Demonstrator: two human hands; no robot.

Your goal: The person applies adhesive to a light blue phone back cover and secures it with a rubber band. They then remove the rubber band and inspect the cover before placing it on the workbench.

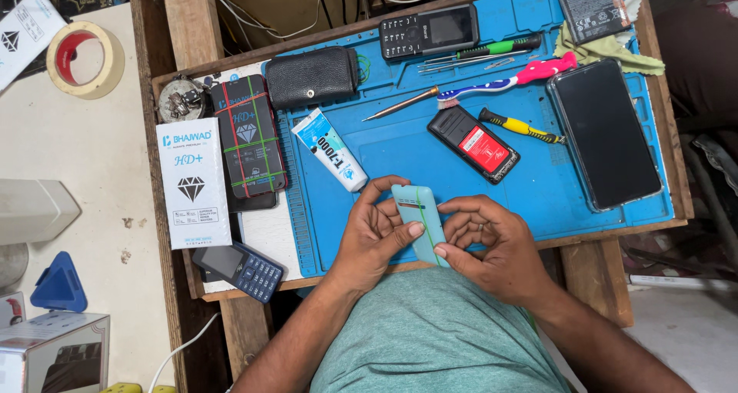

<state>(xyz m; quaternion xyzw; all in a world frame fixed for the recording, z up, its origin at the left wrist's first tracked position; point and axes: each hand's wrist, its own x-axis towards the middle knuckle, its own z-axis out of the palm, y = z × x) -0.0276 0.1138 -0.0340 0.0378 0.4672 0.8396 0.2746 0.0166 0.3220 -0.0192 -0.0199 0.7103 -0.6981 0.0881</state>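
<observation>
Both hands hold a small pale green phone back cover (418,212) over the near edge of the blue work mat (407,143). My left hand (374,235) grips its left side, thumb on its face. My right hand (492,243) pinches its lower right edge. Just beyond lie an opened keypad phone with a red battery label (473,144), a glue tube (330,150), a yellow-handled screwdriver (521,126) and a pink-and-blue toothbrush (511,79).
A large black smartphone (605,134) lies at the mat's right. At the back are a black keypad phone (429,30), a green screwdriver (492,49), a battery (592,7) and a black pouch (314,76). Left: boxes (192,182), a blue keypad phone (240,268), a tape roll (83,59).
</observation>
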